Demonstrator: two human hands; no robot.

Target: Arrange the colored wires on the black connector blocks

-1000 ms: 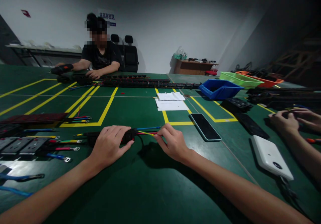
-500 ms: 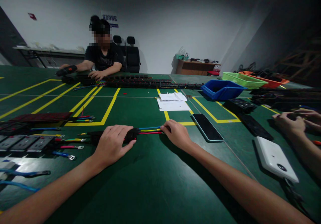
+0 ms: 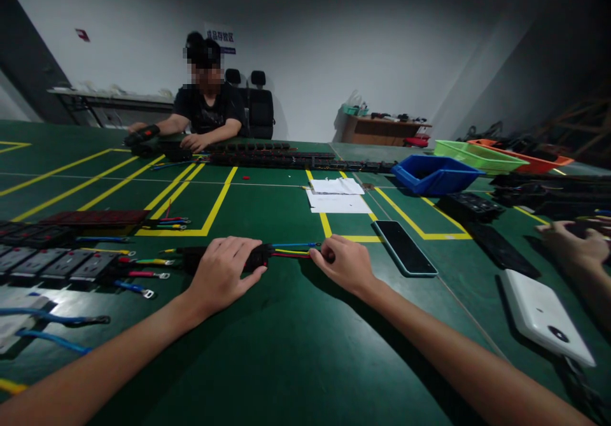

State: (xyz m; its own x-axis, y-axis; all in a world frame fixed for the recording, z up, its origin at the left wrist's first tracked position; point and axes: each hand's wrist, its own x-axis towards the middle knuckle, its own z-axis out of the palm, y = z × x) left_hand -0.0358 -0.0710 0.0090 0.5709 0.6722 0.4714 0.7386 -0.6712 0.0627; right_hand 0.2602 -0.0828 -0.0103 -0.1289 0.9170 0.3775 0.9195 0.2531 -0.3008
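My left hand (image 3: 228,273) is wrapped over a black socket strip (image 3: 258,258) that lies on the green table, covering its middle. Blue, yellow and red wires (image 3: 290,253) run out of the strip's right end. My right hand (image 3: 347,264) pinches the yellow and red wires near their ends, the fingertips hiding those ends. The blue wire (image 3: 298,245) passes behind, its terminal showing just beyond the fingers. To the left, several grey socket modules (image 3: 62,267) lie with ring-ended wires sticking out toward my left hand.
A phone (image 3: 405,248) lies right of my right hand, papers (image 3: 340,202) beyond it. A white device (image 3: 544,314), a blue bin (image 3: 434,174) and a green bin (image 3: 477,157) stand at right. A co-worker's hand (image 3: 575,244) works at the right edge; another person (image 3: 210,107) sits opposite.
The view has shifted slightly, so things sit farther right. The blue wire now shows apart from the right fingers; before, all three wires ran to them. My left hand keeps its hold.
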